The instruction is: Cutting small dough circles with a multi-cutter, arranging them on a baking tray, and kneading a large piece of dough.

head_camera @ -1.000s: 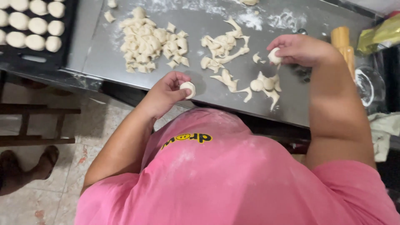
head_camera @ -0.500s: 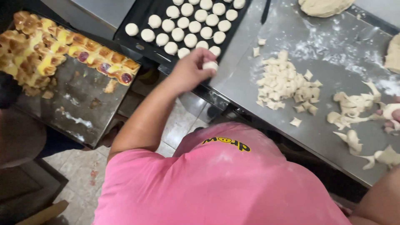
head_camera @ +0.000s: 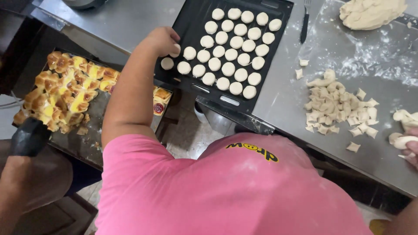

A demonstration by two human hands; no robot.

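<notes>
My left hand (head_camera: 162,40) reaches over the near left corner of a black baking tray (head_camera: 278,52), its fingers closed on a small round dough ball (head_camera: 176,49). Rows of similar pale dough balls (head_camera: 230,54) fill the tray, and one ball (head_camera: 166,63) lies alone at the left end. Only the fingertips of my right hand (head_camera: 411,153) show at the right edge, holding a pale dough piece (head_camera: 401,141) on the floured steel table (head_camera: 287,113). A heap of cut dough pieces (head_camera: 337,106) lies between my hands.
A large lump of dough (head_camera: 370,13) sits at the far right, with a fork (head_camera: 304,24) beside the tray. Lower left, a tray of baked golden pastries (head_camera: 65,89) is held by another person's black-gloved hand (head_camera: 28,137).
My view has swung left from the cut dough to the black tray. My left hand has carried the dough ball from the table's front edge over to the tray's left corner.
</notes>
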